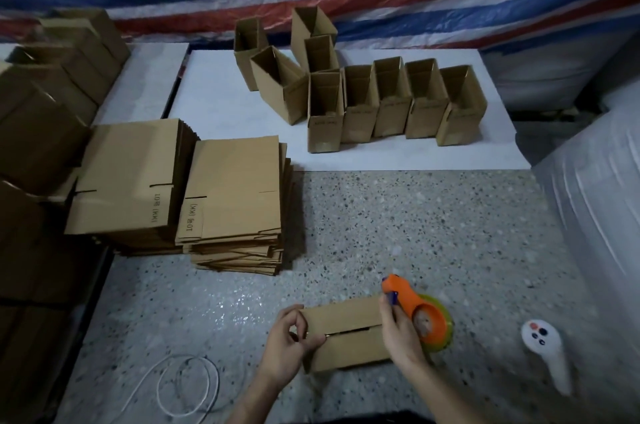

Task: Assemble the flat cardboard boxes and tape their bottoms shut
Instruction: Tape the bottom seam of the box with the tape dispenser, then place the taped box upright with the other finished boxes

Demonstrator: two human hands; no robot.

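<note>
Small brown cardboard box (pixel 346 330), lying bottom-up at the near edge of the speckled grey surface (pixel 415 223), its two bottom flaps folded shut with a dark seam open between them. The left hand (pixel 294 337) pinches the box's left end, thumb and fingers curled together. The right hand (pixel 398 333) grips the orange plastic tape dispenser (pixel 412 302) at the box's right end. No tape strip can be made out along the seam, so the sealing step appears not yet done.

Likely faults:
- The seam gapes slightly, so tape laid over it may bridge the flaps rather than bond them, or may wrinkle.
- The box is light and held at one end only. A pull along the seam could slide or twist it and run the tape off-line.
- The flaps may sag inward under pressure, since the box is hollow.
- The white handheld controller (pixel 545 351), near the right hand, could be knocked.

Writing: the two stacks of flat brown cardboard blanks (pixel 235 188) toward the left edge carry "10", one further character that cannot be read with certainty, and "(KK)". The upright assembled brown boxes (pixel 391 101) on the white board (pixel 242 133) at the far edge bear print too small to read.
</note>
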